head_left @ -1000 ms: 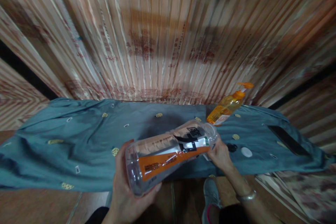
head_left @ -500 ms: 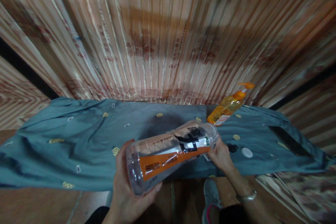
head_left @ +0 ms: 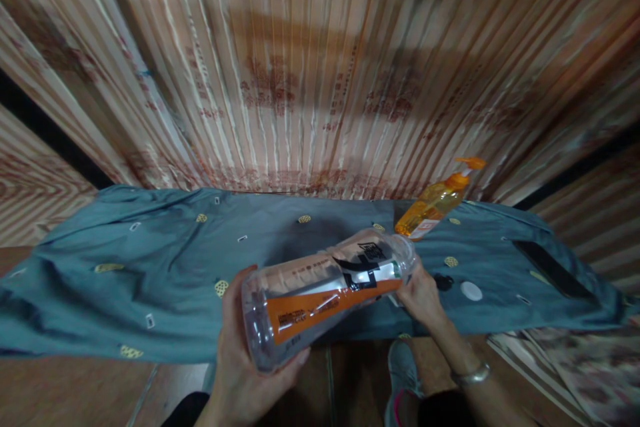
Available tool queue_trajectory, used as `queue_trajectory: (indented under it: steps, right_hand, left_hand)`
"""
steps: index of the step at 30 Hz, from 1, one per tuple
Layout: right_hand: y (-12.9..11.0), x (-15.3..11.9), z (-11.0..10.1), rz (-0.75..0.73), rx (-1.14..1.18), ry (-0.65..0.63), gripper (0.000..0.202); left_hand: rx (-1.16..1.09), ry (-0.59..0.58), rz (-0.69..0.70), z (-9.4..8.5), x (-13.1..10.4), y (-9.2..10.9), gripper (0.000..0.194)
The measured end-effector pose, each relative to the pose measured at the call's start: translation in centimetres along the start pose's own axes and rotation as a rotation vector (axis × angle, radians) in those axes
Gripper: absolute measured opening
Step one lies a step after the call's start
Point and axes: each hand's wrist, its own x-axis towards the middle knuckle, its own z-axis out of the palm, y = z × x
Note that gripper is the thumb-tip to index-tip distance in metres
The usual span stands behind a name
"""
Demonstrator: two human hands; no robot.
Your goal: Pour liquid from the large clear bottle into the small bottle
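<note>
A large clear plastic bottle (head_left: 325,293) with an orange, white and black label lies nearly level in the air, its base toward the left. Around that base, my left hand (head_left: 245,353) is closed, with the thumb below and fingers behind. At the other end my right hand (head_left: 417,290) grips the bottle near its neck; its fingertips are partly hidden behind the plastic. Just beyond the neck end stands a pump bottle (head_left: 433,207) of amber liquid with an orange pump head.
Green patterned cloth (head_left: 165,260) covers the table. Right of my right hand lie a small black object (head_left: 443,282), a white round lid (head_left: 471,291) and a dark phone-like slab (head_left: 553,269). A pleated curtain (head_left: 310,80) hangs behind. Below is a shoe (head_left: 403,370).
Almost nothing differs. Both hands keep their hold on the plastic bottle, and the view has shifted very slightly.
</note>
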Motion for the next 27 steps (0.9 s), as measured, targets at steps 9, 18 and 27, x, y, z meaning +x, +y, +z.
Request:
queue_trajectory:
  steps: [9, 18, 27]
  right_hand:
    - [0.5, 0.1, 0.2, 0.002, 0.006, 0.004, 0.062]
    - [0.6, -0.1, 0.3, -0.001, -0.004, 0.009, 0.065]
    - [0.6, -0.1, 0.3, -0.011, 0.002, 0.002, 0.064]
  left_hand:
    - [0.009, 0.040, -0.008, 0.7, -0.1, 0.3, 0.091]
    - [0.039, 0.039, 0.028, 0.6, 0.1, 0.5, 0.093]
    - [-0.008, 0.148, 0.014, 1.7, -0.3, 0.6, 0.086]
